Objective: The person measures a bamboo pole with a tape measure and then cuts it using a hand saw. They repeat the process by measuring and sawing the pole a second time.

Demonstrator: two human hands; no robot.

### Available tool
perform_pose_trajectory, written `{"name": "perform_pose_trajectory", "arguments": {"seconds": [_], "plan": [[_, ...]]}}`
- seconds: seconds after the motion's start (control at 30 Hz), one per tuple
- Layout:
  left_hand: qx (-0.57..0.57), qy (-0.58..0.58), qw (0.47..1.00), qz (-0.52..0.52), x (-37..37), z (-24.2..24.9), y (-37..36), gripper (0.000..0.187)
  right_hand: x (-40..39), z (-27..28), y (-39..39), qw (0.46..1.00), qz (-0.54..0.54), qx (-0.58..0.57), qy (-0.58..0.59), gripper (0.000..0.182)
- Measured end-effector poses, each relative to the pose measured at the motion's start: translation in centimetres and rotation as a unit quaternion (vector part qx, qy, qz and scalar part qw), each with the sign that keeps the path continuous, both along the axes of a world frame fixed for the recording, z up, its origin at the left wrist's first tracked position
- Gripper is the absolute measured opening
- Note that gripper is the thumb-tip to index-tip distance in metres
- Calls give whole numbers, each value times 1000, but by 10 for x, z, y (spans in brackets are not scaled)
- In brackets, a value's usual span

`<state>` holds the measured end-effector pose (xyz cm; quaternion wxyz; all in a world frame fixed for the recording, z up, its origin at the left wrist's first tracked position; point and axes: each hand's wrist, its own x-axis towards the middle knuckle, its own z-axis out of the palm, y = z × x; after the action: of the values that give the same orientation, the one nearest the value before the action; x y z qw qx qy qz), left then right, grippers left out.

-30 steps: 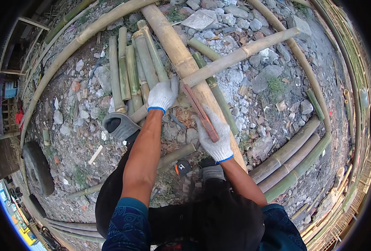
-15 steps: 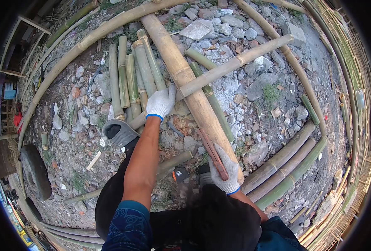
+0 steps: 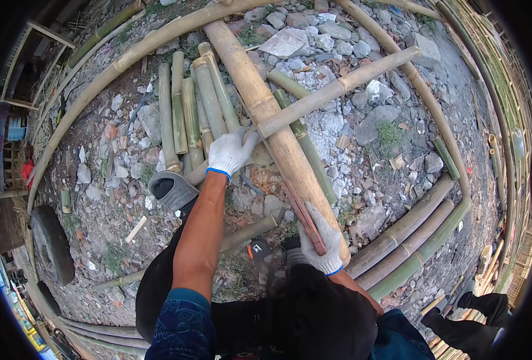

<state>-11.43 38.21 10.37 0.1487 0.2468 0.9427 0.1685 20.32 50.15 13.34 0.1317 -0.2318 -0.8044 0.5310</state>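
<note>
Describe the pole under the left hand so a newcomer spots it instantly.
Find the thick tan bamboo pole running down the centre. Lying across it is a thinner greyish pole, under the gloved left hand. Unlike the short pieces lined up at left, it crosses the thick one.

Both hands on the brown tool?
No: only the right hand holds the brown tool, while the left hand grips the thin crossing pole.
</note>
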Motion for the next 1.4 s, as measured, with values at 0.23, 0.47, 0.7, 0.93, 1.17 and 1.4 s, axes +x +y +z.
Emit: {"name": "perform_pose_trajectory", "arguments": {"seconds": [0.23,0.47,0.7,0.93,1.17,1.4], "plan": [[2,-4,1000,4,0,1,-1,59,1,-2,-1,999,1,-45,-1,55],[-10,-9,1000,7,-2,-2,0,63,-3,12,3,998,36,44,-12,53],[-11,-11,999,32,-2,-4,2,65,-30,27,5,998,39,45,-14,51],[-15,-31,999,29,-7,-1,3,67,-71,36,17,993,54,96,-29,47],[-9,-59,998,27,-5,8,3,62,31,13,22,901,-95,-421,-39,49],[4,-48,998,44,-13,-5,1,70,-110,18,16,995,60,82,3,59]]}}
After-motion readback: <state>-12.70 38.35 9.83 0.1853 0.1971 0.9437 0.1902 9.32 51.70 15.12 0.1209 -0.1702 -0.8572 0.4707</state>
